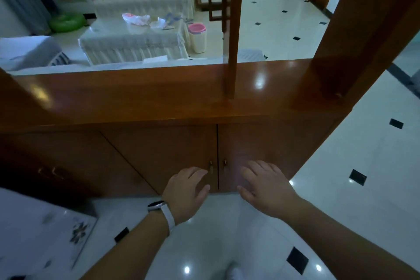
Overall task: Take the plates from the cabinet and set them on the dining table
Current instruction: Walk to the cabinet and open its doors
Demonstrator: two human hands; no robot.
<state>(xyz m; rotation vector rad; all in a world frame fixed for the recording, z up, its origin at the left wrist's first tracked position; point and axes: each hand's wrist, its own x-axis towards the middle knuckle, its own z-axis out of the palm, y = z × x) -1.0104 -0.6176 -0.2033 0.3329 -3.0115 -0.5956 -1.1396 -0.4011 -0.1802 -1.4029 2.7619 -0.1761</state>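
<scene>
A low brown wooden cabinet [159, 152] stands in front of me with its two doors closed. Small metal handles [211, 166] sit on either side of the centre seam. My left hand [186, 191], with a white watch on the wrist, hovers just left of the handles, fingers apart and empty. Just right of the seam, my right hand [266, 186] is spread open and holds nothing. No plates are visible; the cabinet's inside is hidden.
The cabinet's glossy top [159, 95] carries wooden posts [234, 29]. A white table corner with a flower pattern [45, 234] is at lower left. Beyond the cabinet are a cloth-covered coffee table [134, 36] and a pink-lidded bin [197, 37]. White tiled floor [363, 154] lies to the right.
</scene>
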